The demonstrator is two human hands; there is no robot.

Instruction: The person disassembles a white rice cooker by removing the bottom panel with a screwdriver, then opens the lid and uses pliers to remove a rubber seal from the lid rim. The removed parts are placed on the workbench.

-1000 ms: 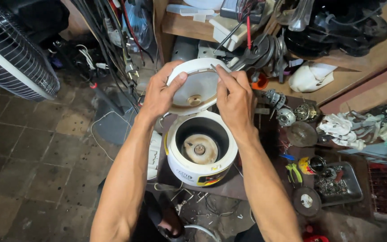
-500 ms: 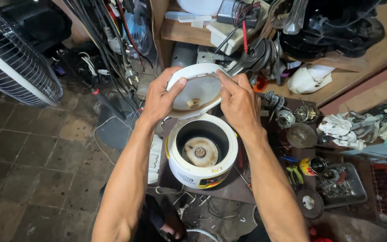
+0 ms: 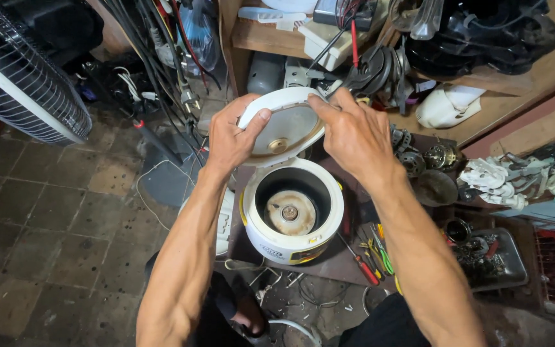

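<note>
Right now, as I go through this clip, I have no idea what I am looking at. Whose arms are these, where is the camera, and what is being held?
The camera sits on a person's head and looks down, so the two bare arms are that person's own. The left hand and the right hand both grip the rim of a white rice cooker lid, tilted up so its metal inner plate faces the camera. Below it stands the white rice cooker body with no inner pot, so the round heating plate at the bottom shows. It rests on a small dark work surface with screwdrivers beside it. Around are a fan grille, hanging cables and a wooden shelf of spare parts.
</note>
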